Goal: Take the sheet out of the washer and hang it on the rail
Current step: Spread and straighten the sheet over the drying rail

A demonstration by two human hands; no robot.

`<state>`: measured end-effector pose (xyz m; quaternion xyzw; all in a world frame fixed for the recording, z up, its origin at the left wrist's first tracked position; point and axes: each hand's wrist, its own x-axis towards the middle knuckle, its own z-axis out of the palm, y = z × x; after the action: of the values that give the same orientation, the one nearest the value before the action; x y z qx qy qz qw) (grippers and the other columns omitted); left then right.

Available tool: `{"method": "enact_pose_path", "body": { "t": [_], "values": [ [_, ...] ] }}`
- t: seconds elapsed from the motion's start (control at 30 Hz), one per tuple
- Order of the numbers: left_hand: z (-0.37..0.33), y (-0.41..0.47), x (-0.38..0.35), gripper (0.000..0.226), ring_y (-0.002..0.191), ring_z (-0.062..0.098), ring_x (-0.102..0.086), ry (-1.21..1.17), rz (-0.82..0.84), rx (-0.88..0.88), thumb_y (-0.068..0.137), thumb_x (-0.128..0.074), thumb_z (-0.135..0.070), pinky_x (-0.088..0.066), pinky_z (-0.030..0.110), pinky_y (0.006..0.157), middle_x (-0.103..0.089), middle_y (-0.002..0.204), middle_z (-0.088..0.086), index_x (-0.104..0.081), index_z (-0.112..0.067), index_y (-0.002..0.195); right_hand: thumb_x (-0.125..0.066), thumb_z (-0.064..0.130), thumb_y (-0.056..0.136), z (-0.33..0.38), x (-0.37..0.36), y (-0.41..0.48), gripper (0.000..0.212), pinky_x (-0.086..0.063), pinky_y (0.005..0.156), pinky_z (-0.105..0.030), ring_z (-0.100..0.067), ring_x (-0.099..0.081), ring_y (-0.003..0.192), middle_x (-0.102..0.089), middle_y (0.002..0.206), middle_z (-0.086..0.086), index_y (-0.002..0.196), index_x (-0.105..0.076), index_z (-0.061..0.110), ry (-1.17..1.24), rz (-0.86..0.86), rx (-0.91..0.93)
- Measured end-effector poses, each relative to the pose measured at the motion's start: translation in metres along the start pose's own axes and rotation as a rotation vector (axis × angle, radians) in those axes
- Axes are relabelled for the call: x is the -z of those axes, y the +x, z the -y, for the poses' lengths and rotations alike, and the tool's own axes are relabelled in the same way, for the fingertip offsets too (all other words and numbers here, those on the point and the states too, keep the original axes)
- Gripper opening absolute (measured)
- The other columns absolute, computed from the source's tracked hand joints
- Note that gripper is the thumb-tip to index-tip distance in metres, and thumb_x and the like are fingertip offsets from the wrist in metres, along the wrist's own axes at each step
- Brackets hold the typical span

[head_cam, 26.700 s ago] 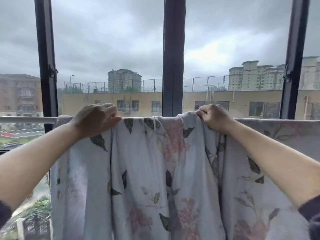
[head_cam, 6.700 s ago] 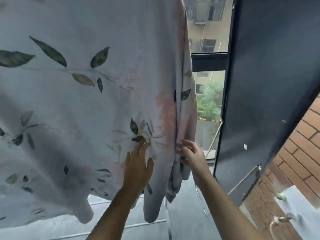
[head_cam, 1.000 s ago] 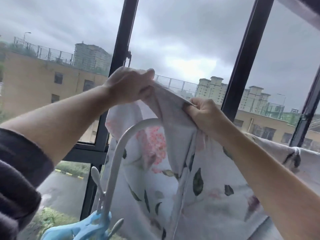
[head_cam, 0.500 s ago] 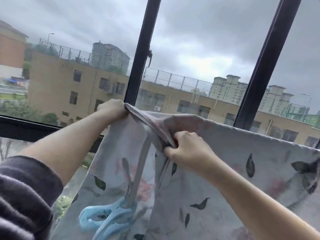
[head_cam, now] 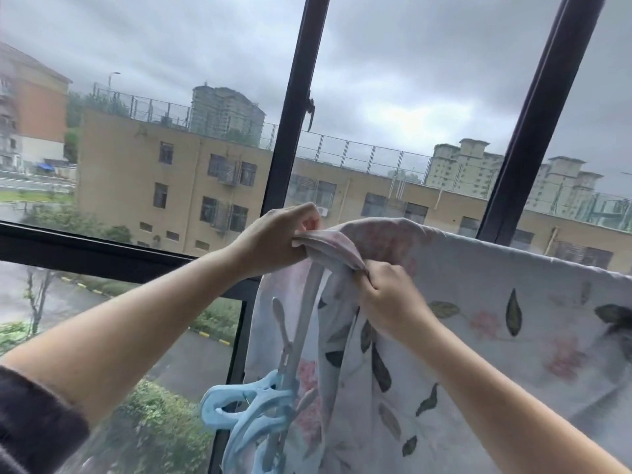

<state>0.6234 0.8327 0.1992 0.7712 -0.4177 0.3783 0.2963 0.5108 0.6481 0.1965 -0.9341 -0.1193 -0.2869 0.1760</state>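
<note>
Pale sheet (head_cam: 478, 302) with leaf and flower print, draped high before the dark window frame (head_cam: 297, 124), hanging down at right. Left hand (head_cam: 273, 239) pinching its bunched top corner; right hand (head_cam: 386, 292) just beside and lower, clenched on a fold. Blue plastic clip hanger (head_cam: 246, 405) dangling against the sheet's left end.
</note>
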Motion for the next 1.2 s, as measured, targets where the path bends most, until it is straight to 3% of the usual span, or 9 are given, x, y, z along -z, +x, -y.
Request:
{"method": "enact_pose_path", "body": {
  "t": [0.1, 0.23, 0.43, 0.53, 0.67, 0.83, 1.03, 1.1, 1.2],
  "values": [
    [-0.006, 0.008, 0.012, 0.014, 0.057, 0.018, -0.050, 0.084, -0.127, -0.022, 0.070, -0.054, -0.010, -0.038, 0.028, 0.048, -0.048, 0.061, -0.013, -0.046, -0.022, 0.069, -0.033, 0.041, 0.087, 0.002, 0.010, 0.002, 0.035, -0.030, 0.053, -0.032, -0.032, -0.054, 0.067, -0.050, 0.058, 0.001, 0.060, -0.042, 0.019, -0.010, -0.116, 0.021],
    [-0.011, 0.029, 0.024, 0.017, 0.059, 0.023, -0.051, 0.159, -0.282, 0.241, 0.072, -0.053, -0.010, -0.032, 0.026, 0.049, -0.046, 0.054, -0.008, -0.041, -0.019, 0.063, -0.052, 0.035, 0.085, 0.001, 0.006, 0.000, 0.019, -0.038, 0.061, -0.032, -0.030, -0.055, 0.074, -0.056, 0.074, -0.002, 0.078, -0.052, 0.017, -0.285, 0.000, -0.055],
    [-0.004, 0.056, 0.042, 0.013, 0.072, 0.026, -0.051, 0.073, -0.192, 0.527, 0.073, -0.041, -0.020, -0.040, 0.032, 0.060, -0.050, 0.063, 0.001, -0.043, -0.017, 0.060, -0.048, 0.027, 0.087, -0.018, 0.003, -0.008, 0.017, -0.042, 0.062, -0.032, -0.033, -0.061, 0.087, -0.059, 0.086, -0.010, 0.075, -0.047, 0.015, -0.404, 0.142, -0.166],
    [0.002, 0.066, 0.055, 0.021, 0.074, 0.027, -0.051, 0.147, -0.116, 0.562, 0.084, -0.043, -0.015, -0.036, 0.030, 0.062, -0.054, 0.069, 0.007, -0.047, -0.015, 0.063, -0.050, 0.021, 0.083, -0.015, 0.031, 0.002, 0.020, -0.040, 0.061, -0.032, -0.033, -0.059, 0.077, -0.060, 0.074, -0.008, 0.064, -0.046, 0.016, -0.255, -0.085, -0.083],
    [0.008, 0.091, 0.068, 0.017, 0.071, 0.027, -0.053, 0.197, -0.250, 0.622, 0.085, -0.045, -0.015, -0.039, 0.031, 0.060, -0.055, 0.071, 0.010, -0.054, -0.008, 0.073, -0.045, 0.005, 0.082, 0.005, 0.072, 0.027, 0.035, -0.026, 0.043, -0.022, -0.012, -0.035, 0.041, -0.033, 0.044, 0.007, 0.051, -0.035, 0.018, 0.072, -0.457, 0.100],
    [0.024, 0.054, 0.045, 0.019, 0.057, 0.025, -0.067, 0.268, 0.331, 0.837, 0.087, -0.046, -0.014, -0.050, 0.026, 0.048, -0.067, 0.076, 0.012, -0.062, -0.005, 0.083, -0.039, 0.008, 0.087, 0.028, 0.038, 0.036, 0.034, -0.028, 0.047, -0.024, -0.011, -0.036, 0.045, -0.040, 0.044, 0.009, 0.053, -0.043, 0.013, 0.297, -0.029, -0.005],
    [0.038, 0.093, 0.078, 0.026, 0.095, 0.032, -0.063, 0.475, -0.096, 0.846, 0.091, -0.047, -0.024, -0.051, 0.041, 0.081, -0.064, 0.101, 0.013, -0.061, -0.005, 0.101, -0.041, 0.007, 0.086, 0.065, 0.059, 0.095, 0.031, -0.041, 0.053, -0.033, -0.017, -0.047, 0.055, -0.048, 0.054, 0.003, 0.059, -0.051, 0.019, 0.544, -0.300, 0.011],
    [0.034, 0.075, 0.071, 0.028, 0.088, 0.031, -0.066, 0.448, 0.156, 0.904, 0.082, -0.062, -0.025, -0.056, 0.042, 0.078, -0.066, 0.097, 0.013, -0.065, -0.002, 0.098, -0.042, 0.007, 0.089, 0.069, 0.045, 0.097, 0.027, -0.045, 0.056, -0.029, -0.018, -0.054, 0.063, -0.057, 0.065, -0.001, 0.076, -0.064, 0.014, 0.459, -0.132, 0.027],
    [0.028, 0.028, 0.041, 0.021, 0.056, 0.021, -0.060, 0.300, 0.455, 0.966, 0.081, -0.064, -0.024, -0.052, 0.026, 0.049, -0.063, 0.077, 0.009, -0.061, -0.003, 0.078, -0.043, 0.010, 0.092, 0.061, 0.012, 0.079, 0.025, -0.049, 0.062, -0.032, -0.018, -0.056, 0.066, -0.061, 0.073, -0.002, 0.092, -0.067, 0.011, 0.363, 0.198, 0.005]
  ]
}}
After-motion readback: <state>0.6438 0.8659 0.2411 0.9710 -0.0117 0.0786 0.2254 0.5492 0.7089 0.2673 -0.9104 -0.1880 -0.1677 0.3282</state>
